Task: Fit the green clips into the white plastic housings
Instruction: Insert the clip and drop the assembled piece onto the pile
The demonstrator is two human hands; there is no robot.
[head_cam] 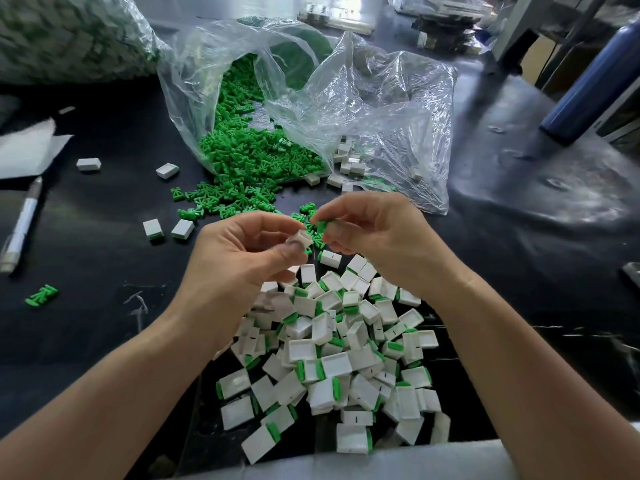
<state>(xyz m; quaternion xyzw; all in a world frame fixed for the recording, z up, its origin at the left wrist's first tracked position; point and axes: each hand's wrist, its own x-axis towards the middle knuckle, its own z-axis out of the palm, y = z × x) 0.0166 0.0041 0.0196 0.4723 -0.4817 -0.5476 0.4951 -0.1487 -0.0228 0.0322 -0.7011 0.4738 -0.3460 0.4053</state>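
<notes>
Meanwhile, the left hand (pixel 242 251) is pinching a white housing (pixel 300 239) in its grip, and the right hand (pixel 374 233) is grasping a green clip (pixel 322 226) just beside it, above the middle of the dark tabletop (pixel 104 220). Fitted housings (pixel 346 358) are lying heaped at the near edge. Loose clips (pixel 249 157) are spilling from a clear bag (pixel 381 109) farther back.

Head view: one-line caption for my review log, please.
Left hand holds a white housing, right hand pinches a green clip, near a pile of assembled housings.
</notes>
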